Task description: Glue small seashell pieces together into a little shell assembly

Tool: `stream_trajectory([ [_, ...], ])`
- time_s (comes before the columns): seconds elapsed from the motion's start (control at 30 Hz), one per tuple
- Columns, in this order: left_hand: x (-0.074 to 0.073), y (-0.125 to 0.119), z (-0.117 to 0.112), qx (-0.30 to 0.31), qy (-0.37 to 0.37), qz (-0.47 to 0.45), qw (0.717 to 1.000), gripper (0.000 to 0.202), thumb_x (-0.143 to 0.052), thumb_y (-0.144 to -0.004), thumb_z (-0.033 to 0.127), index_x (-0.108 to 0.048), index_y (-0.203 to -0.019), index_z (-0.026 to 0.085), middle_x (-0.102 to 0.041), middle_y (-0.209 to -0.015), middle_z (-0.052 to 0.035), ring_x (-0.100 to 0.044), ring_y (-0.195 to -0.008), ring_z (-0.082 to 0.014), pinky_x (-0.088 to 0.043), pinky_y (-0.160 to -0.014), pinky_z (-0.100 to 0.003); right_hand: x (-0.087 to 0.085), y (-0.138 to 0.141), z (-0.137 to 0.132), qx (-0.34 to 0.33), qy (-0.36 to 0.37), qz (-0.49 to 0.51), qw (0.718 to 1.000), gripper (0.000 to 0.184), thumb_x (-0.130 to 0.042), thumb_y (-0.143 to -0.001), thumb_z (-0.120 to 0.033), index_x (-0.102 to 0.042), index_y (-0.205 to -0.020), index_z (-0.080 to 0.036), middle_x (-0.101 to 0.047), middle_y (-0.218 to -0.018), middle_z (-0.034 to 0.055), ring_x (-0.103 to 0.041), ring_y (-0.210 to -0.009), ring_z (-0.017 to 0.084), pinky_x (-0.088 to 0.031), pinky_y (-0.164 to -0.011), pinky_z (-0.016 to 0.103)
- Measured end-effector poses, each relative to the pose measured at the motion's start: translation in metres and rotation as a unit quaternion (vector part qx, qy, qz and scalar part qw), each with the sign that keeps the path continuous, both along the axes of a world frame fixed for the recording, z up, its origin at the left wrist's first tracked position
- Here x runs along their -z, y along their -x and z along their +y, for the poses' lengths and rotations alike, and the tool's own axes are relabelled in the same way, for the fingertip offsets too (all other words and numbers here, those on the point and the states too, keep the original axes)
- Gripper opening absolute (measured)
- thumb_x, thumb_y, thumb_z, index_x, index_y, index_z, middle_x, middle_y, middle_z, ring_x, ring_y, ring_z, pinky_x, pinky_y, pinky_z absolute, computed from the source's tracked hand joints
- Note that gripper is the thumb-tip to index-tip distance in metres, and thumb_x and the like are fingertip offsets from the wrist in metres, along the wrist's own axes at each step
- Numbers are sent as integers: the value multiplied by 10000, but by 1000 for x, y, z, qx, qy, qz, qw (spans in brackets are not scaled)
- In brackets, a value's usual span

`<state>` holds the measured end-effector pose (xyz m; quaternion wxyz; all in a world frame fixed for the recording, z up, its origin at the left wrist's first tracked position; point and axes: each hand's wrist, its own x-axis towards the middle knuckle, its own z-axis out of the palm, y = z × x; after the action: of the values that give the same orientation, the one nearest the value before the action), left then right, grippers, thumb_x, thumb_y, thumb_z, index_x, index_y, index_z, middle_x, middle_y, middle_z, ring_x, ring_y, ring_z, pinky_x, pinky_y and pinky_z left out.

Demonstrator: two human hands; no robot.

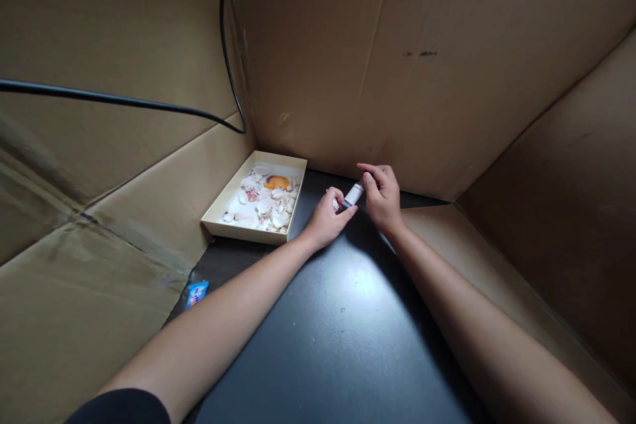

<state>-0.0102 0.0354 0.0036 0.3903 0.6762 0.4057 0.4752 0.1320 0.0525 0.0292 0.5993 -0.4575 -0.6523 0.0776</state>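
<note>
My right hand [383, 197] is closed around the upper end of a small tube with a white label [354, 195], its index finger stretched out to the left. The tube slants down to the left, and its lower end is close to my left hand [326, 220]. The fingers of that hand are curled on a small white piece [335, 205] that looks like a seashell, mostly hidden by them. Left of both hands stands a shallow cream box [248, 234] of pale seashells [265, 207], with one larger orange shell [276, 182] among them.
Cardboard walls [318, 66] enclose the dark, glossy table [342, 338] at the back and sides. A black cable [149, 103] hangs across the upper left. Beside my left forearm lies a small blue packet [197, 293]. A cardboard flap [447, 232] lies at the right.
</note>
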Motion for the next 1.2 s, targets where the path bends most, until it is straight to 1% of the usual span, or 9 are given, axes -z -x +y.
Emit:
stream_trajectory([
  [0.23,1,0,0,-11,-6,8,1000,263,-622,-766,264,-368,-787,201,-417,-727,52,-382,-664,-94,-329,-661,-224,1,-1,2,34,-29,-5,999,197,-496,-908,-312,-642,-982,-203,-557,-933,54,-534,-778,164,-466,-744,329],
  [0.33,2,1,1,-19,-6,11,1000,277,-627,-756,245,-355,-784,203,-417,-728,53,-385,-665,-95,-326,-659,-225,3,0,4,42,-22,5,999,180,-530,-893,-327,-630,-958,-192,-564,-909,49,-530,-763,158,-460,-723,313],
  [0.5,1,0,1,-30,-14,13,999,273,-617,-752,219,-347,-785,207,-413,-727,53,-392,-665,-98,-323,-653,-228,5,0,5,3,21,34,999,218,-545,-892,-391,-635,-907,-194,-585,-836,29,-536,-734,154,-445,-692,297],
  [0.57,1,0,0,-36,-19,16,999,270,-611,-747,202,-345,-787,208,-412,-730,52,-394,-668,-100,-325,-655,-230,5,0,4,-2,30,39,999,236,-543,-893,-406,-642,-882,-191,-581,-798,21,-527,-717,153,-435,-675,292],
  [0.7,0,1,0,-50,-20,26,998,272,-611,-736,185,-346,-792,210,-415,-736,51,-400,-678,-103,-327,-662,-233,5,0,3,-7,29,30,999,227,-555,-887,-391,-651,-852,-188,-578,-787,20,-531,-717,155,-427,-663,290],
  [0.87,0,0,1,-63,-9,30,998,269,-612,-736,192,-349,-788,211,-419,-734,48,-399,-675,-106,-321,-655,-234,3,1,2,-12,12,8,1000,167,-574,-874,-335,-660,-899,-194,-587,-835,29,-542,-728,154,-438,-676,294],
  [1.03,1,1,2,-60,-16,35,997,265,-611,-743,209,-349,-787,211,-415,-734,47,-394,-676,-109,-317,-658,-240,5,0,3,-19,29,31,999,203,-579,-871,-373,-665,-916,-195,-613,-835,34,-550,-734,161,-448,-689,300],
  [1.2,2,1,3,-53,-20,40,998,262,-615,-743,209,-357,-791,209,-413,-738,46,-392,-682,-110,-316,-665,-243,5,0,4,-28,52,55,997,213,-565,-869,-398,-623,-850,-194,-589,-752,10,-517,-687,151,-423,-646,282],
])
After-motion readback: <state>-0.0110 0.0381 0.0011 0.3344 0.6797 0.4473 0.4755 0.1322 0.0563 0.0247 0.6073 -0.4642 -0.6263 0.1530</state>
